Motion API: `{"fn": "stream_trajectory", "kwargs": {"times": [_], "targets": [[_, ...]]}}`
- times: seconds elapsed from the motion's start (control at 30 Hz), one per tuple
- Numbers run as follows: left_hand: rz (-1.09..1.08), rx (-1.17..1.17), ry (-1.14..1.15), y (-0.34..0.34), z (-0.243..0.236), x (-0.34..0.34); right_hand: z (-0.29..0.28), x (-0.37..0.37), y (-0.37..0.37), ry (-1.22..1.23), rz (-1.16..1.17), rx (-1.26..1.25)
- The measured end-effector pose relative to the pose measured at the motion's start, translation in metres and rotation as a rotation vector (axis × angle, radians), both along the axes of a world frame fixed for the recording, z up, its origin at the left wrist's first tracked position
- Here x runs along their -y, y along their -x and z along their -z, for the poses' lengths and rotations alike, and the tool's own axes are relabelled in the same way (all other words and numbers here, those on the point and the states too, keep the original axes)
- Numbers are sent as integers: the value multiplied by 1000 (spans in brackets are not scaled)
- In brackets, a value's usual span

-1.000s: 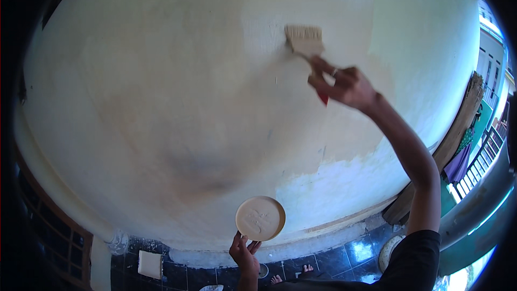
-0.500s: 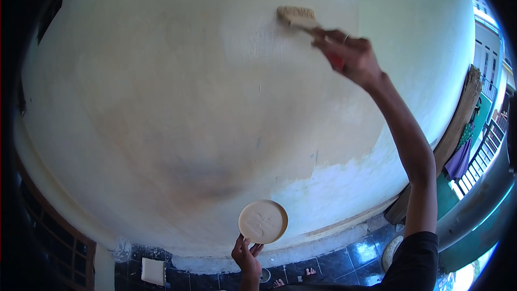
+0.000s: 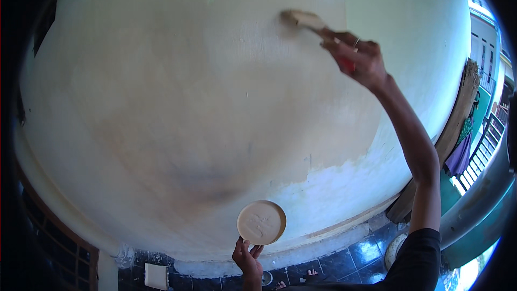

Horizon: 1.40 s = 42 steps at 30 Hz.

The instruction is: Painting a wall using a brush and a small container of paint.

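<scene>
My right hand (image 3: 358, 59) is raised at the upper right, its fingers wrapped round the red handle of a wide paintbrush (image 3: 308, 20). The bristles, coated in beige paint, meet the upper part of the wall (image 3: 215, 91). Beige paint spreads over much of this wall, while pale green shows at the top, right and lower right. Low in the middle, my left hand (image 3: 247, 256) grips the near edge of a shallow round lid (image 3: 262, 222). Beige paint with streaks in it coats the inside of the lid, which is tilted toward me.
Dark glossy tiles (image 3: 355, 256) cover the floor below. A white square container (image 3: 156, 277) stands at the lower left, beside a brown-framed window (image 3: 59, 250). To the right, a wooden plank (image 3: 458, 113) leans by a purple umbrella (image 3: 459, 153) and a railing (image 3: 482, 148).
The paintbrush has turned in my right hand's grip so its bristles appear narrower, and the hand has shifted slightly right and down. The left hand and lid stay nearly still.
</scene>
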<state>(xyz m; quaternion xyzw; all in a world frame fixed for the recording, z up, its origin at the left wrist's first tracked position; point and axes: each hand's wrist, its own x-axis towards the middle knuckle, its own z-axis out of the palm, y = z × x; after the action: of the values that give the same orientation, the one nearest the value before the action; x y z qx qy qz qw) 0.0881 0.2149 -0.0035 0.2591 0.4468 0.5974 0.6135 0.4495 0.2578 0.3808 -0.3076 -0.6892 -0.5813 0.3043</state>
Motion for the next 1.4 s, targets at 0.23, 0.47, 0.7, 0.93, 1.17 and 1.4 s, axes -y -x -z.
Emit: {"fn": "stream_trajectory", "kwargs": {"times": [0.23,0.47,0.7,0.93,1.17,1.4], "targets": [[-51,16,-23,1,-4,-1,61,12,32,714,-215,-304],[-26,16,9,-4,-7,2,-77,3,17,-129,-100,-82],[-76,100,-2,4,11,-2,59,-15,65,461,-83,250],[-66,43,-7,-1,10,-7,-92,-47,84,300,-308,-168],[-90,22,-4,-2,22,-8,-159,-70,48,-209,-172,-45],[-57,77,-12,11,16,7,72,-10,72,314,-179,-6]]}}
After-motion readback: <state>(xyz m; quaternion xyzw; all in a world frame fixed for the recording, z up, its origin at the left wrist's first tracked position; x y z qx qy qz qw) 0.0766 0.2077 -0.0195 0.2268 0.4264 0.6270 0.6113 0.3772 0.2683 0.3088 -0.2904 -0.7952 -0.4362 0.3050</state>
